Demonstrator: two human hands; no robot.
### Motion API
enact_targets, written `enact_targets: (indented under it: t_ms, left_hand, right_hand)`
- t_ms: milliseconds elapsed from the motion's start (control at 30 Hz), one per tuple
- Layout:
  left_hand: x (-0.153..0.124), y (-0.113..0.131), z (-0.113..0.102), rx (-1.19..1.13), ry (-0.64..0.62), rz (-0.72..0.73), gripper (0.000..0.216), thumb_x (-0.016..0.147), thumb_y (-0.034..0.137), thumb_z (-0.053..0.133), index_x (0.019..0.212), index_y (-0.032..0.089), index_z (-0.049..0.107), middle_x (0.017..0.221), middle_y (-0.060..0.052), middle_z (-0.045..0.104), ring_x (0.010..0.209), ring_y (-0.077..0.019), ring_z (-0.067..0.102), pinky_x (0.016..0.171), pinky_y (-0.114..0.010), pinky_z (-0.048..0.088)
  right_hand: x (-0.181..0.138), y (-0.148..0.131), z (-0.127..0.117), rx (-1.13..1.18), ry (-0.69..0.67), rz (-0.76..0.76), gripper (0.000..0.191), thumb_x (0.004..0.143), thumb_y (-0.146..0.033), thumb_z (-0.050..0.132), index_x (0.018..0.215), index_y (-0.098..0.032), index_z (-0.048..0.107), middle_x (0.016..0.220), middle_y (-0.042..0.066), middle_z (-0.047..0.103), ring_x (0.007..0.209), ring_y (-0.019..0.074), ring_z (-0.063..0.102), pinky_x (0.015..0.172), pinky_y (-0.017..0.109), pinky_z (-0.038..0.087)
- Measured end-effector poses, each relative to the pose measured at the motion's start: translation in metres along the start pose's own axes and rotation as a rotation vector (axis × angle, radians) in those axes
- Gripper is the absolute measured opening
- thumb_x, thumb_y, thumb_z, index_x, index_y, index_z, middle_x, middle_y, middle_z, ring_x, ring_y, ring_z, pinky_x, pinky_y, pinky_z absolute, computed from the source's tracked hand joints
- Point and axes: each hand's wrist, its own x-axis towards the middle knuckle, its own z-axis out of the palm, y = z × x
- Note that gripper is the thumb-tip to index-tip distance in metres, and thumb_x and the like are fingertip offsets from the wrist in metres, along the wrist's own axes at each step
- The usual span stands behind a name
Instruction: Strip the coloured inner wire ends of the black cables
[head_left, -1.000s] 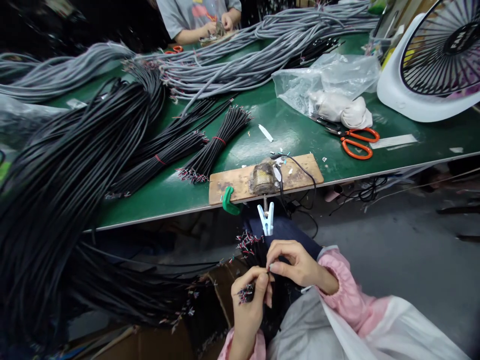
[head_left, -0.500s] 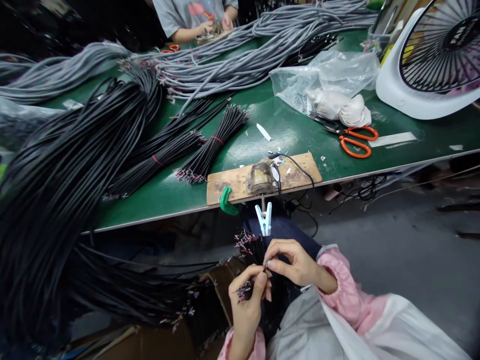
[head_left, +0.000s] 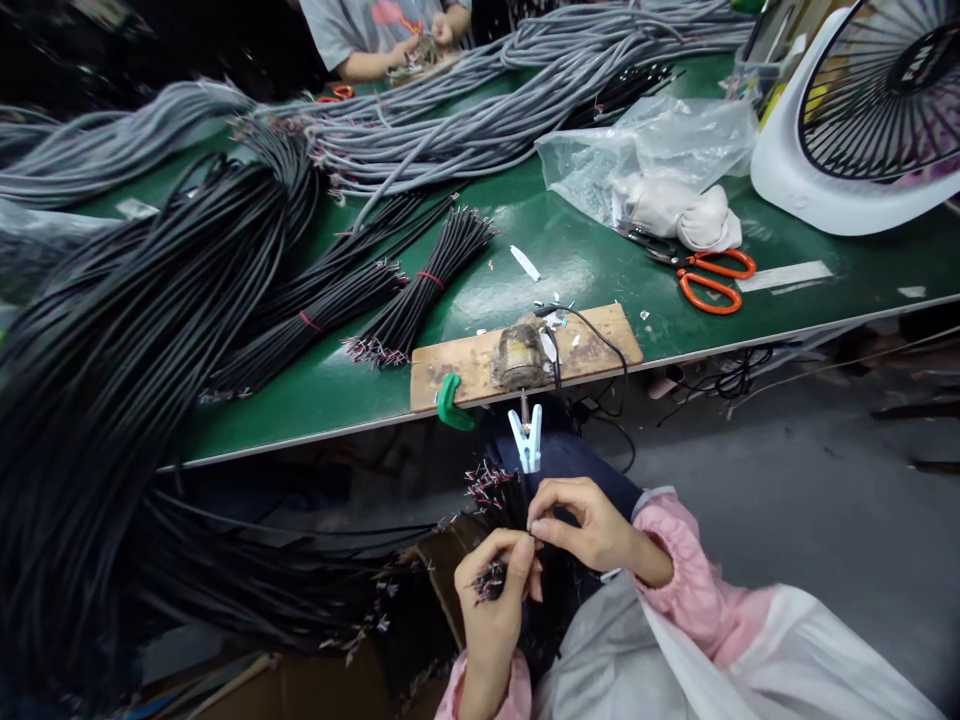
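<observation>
We look down on a green worktable (head_left: 585,265) whose near edge runs across the middle of the view, with grey floor (head_left: 810,500) beyond it to the right. A great mass of black cables (head_left: 112,380) spills over the table's left edge, and grey cables (head_left: 465,120) lie coiled farther back. A tied black bundle (head_left: 424,290) rests near the wooden board (head_left: 525,355), which a green clamp (head_left: 448,400) holds to the edge; a pale blue clothespin (head_left: 527,440) hangs just below it. Orange-handled scissors (head_left: 705,275), a plastic bag (head_left: 652,165) and a white fan (head_left: 862,110) stand to the right. Another person's hands (head_left: 427,35) work at the far side.

Below the table, our left hand (head_left: 495,590) is clenched around a bunch of black cables with stripped ends (head_left: 499,495). Our right hand (head_left: 589,525) pinches one wire tip between thumb and forefinger, touching the left fingertips.
</observation>
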Motion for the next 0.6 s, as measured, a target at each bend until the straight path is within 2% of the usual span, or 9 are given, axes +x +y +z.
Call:
enact_targets:
  t_ms: [133, 300, 400, 500, 600]
  left_hand:
    - [-0.001, 0.0, 0.001, -0.01, 0.036, -0.023, 0.02, 0.086, 0.036, 0.073, 0.078, 0.018, 0.07, 0.051, 0.004, 0.059, 0.043, -0.0104, 0.051, 0.044, -0.02, 0.039]
    - [0.001, -0.003, 0.001, -0.037, 0.04, -0.011, 0.028, 0.091, 0.037, 0.068, 0.072, 0.018, 0.066, 0.05, 0.005, 0.054, 0.042, -0.0087, 0.047, 0.046, -0.02, 0.037]
    - [0.001, -0.007, 0.0, -0.048, 0.037, -0.002, 0.029, 0.094, 0.037, 0.065, 0.072, 0.018, 0.064, 0.05, 0.005, 0.053, 0.042, -0.0081, 0.045, 0.046, -0.019, 0.035]
    - [0.001, -0.008, 0.001, -0.037, 0.057, -0.012, 0.031, 0.095, 0.036, 0.064, 0.07, 0.018, 0.062, 0.05, 0.006, 0.051, 0.042, -0.008, 0.044, 0.046, -0.019, 0.034]
    - [0.0, -0.004, 0.004, -0.019, 0.066, -0.023, 0.035, 0.095, 0.039, 0.063, 0.067, 0.018, 0.06, 0.048, 0.006, 0.048, 0.041, -0.008, 0.042, 0.045, -0.02, 0.034]
  right_hand:
    - [0.0, 0.003, 0.003, -0.007, 0.023, 0.032, 0.038, 0.094, -0.049, 0.063, 0.08, -0.014, 0.069, 0.071, 0.003, 0.065, 0.064, 0.0137, 0.057, 0.061, 0.025, 0.047]
    - [-0.003, 0.002, 0.01, -0.08, 0.109, -0.025, 0.039, 0.096, -0.049, 0.059, 0.079, -0.015, 0.066, 0.069, 0.004, 0.064, 0.062, 0.0146, 0.057, 0.058, 0.026, 0.047]
    - [-0.005, -0.001, 0.015, -0.213, 0.174, -0.135, 0.026, 0.097, -0.035, 0.059, 0.08, -0.016, 0.066, 0.07, 0.005, 0.065, 0.064, 0.016, 0.059, 0.059, 0.028, 0.048]
    - [-0.007, -0.001, 0.018, -0.338, 0.232, -0.337, 0.012, 0.094, -0.018, 0.06, 0.084, -0.017, 0.067, 0.071, 0.006, 0.069, 0.064, 0.0168, 0.061, 0.062, 0.03, 0.051]
    - [-0.007, 0.001, 0.019, -0.367, 0.265, -0.445, 0.009, 0.091, -0.013, 0.063, 0.086, -0.017, 0.068, 0.07, 0.006, 0.071, 0.061, 0.0165, 0.062, 0.06, 0.03, 0.052]
